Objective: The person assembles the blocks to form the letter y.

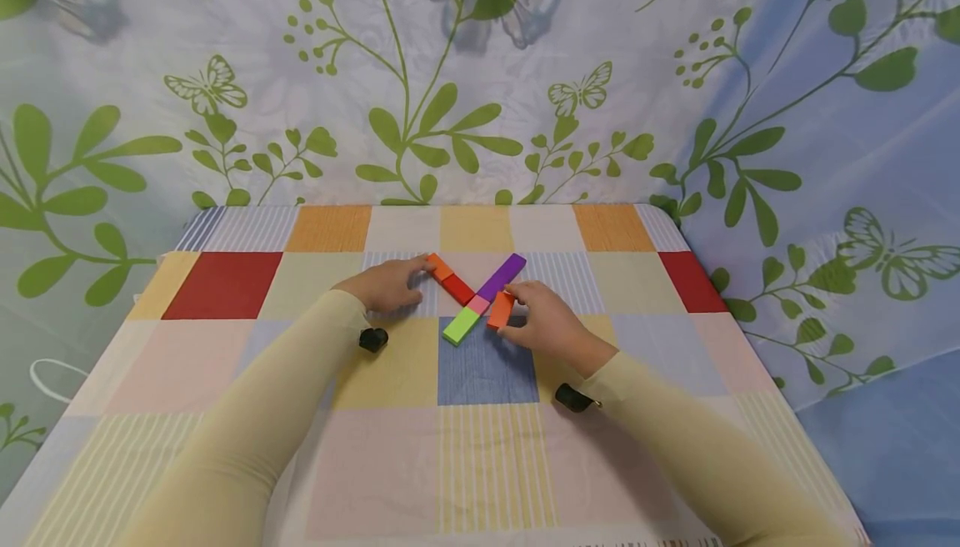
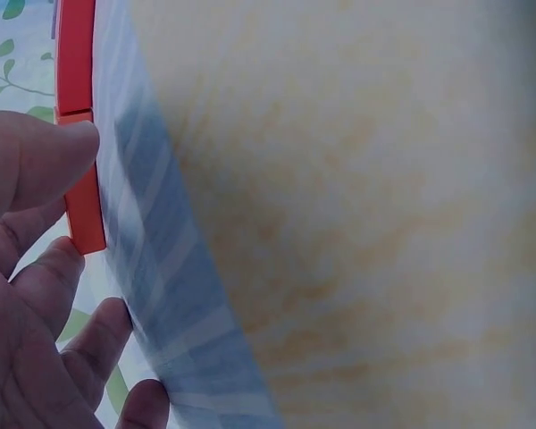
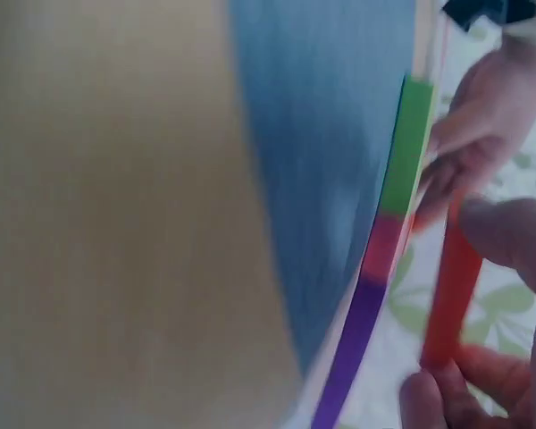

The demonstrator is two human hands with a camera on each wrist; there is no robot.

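Flat coloured blocks lie in an X on the checked tablecloth. One arm of the X is a purple block, a pink block and a green block in a row. The other arm has a small orange block and a red block. My left hand rests on the cloth with its fingertips against the small orange block. My right hand pinches a larger orange block just right of the pink one, seen on edge as the larger orange block.
The table's far edge meets a hanging cloth printed with green leaves and butterflies. Black wrist-camera mounts sit on both sleeves. The tablecloth's near half holds only my forearms.
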